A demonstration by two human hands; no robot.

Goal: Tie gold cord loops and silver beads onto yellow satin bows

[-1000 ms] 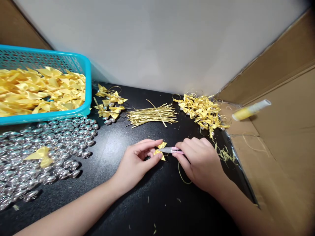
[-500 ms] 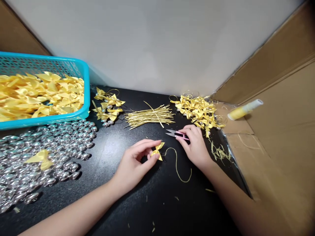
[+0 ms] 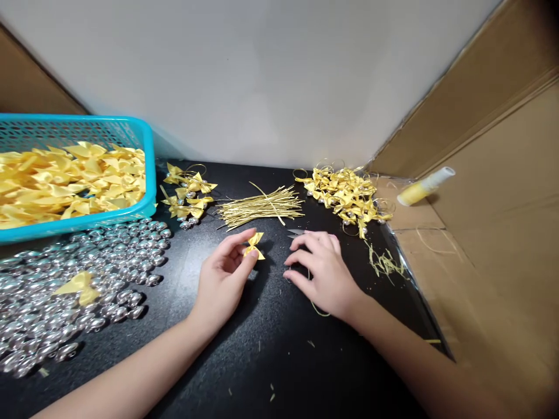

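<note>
Between the thumb and fingers of my left hand (image 3: 225, 270) is a small yellow ribbon bow (image 3: 254, 245), held just above the black table. My right hand (image 3: 322, 270) hovers palm down with its fingers apart. Partly hidden beneath it lie the pink-handled thread snips (image 3: 297, 233), their blades pointing left. A yellow thread (image 3: 321, 313) shows under the same hand, most of its length covered. Behind both hands lies a bundle of gold wire ties (image 3: 262, 206).
At left a turquoise basket (image 3: 151, 157) holds many yellow bows. Silver beads (image 3: 109, 279) spread before it, a loose bow (image 3: 81, 288) on top. Bows with beads form a small group (image 3: 190, 195) and a larger pile (image 3: 345, 195). Thread scraps (image 3: 386, 262) and a thread spool (image 3: 425, 186) are at right.
My right hand has let go of the snips and spread over the thread. My left hand has carried the bow left and slightly away from me. The view has shifted slightly.
</note>
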